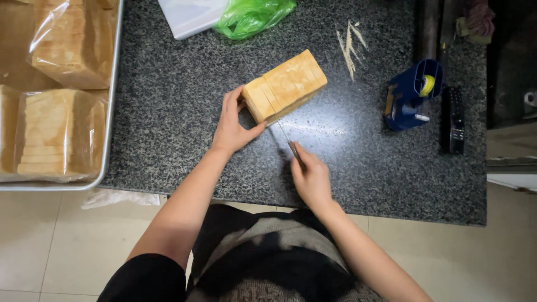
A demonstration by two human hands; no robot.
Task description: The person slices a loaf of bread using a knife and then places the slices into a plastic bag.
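A sliced rectangular bread loaf (288,84) lies at an angle on the dark speckled granite counter (184,134). My left hand (232,124) cups the loaf's near-left end, thumb and fingers against the end slices. My right hand (310,176) grips the handle of a long thin knife (284,133). Its blade runs up and to the left along the loaf's near side, by the end slices.
A metal tray (110,106) at the left holds bagged bread loaves (59,131). A green plastic bag (251,17) and a white sheet (187,17) lie at the back. Crust strips (349,45), a blue tape dispenser (411,95) and a black remote (456,118) sit to the right.
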